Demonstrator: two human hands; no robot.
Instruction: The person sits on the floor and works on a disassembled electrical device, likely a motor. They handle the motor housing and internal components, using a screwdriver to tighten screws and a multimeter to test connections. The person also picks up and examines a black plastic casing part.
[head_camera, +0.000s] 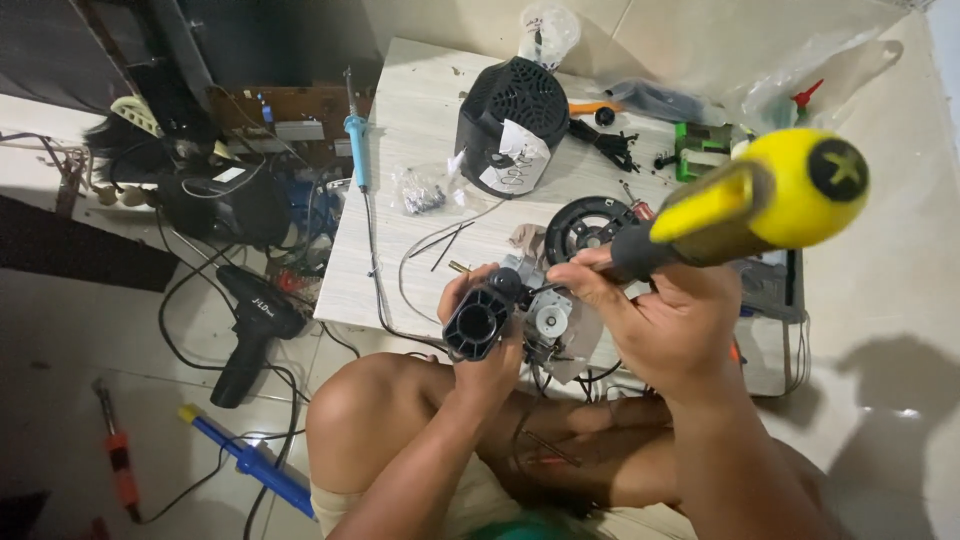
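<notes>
My left hand (484, 352) grips a small motor assembly (510, 312) with a black cylindrical housing and a silver metal body, held over the near edge of a low pale wooden table (400, 250). My right hand (655, 320) is closed around a large screwdriver (760, 205) with a yellow and black handle; its handle end points toward the camera and its tip is hidden behind the motor assembly. Both hands sit above my bare knees.
On the table lie a black vented fan cover (510, 120), a black round disc (585, 225), a blue soldering iron (356, 140), a bag of screws (420, 190) and a green part (700, 145). A black drill (250, 330) and cables lie on the tiled floor at left.
</notes>
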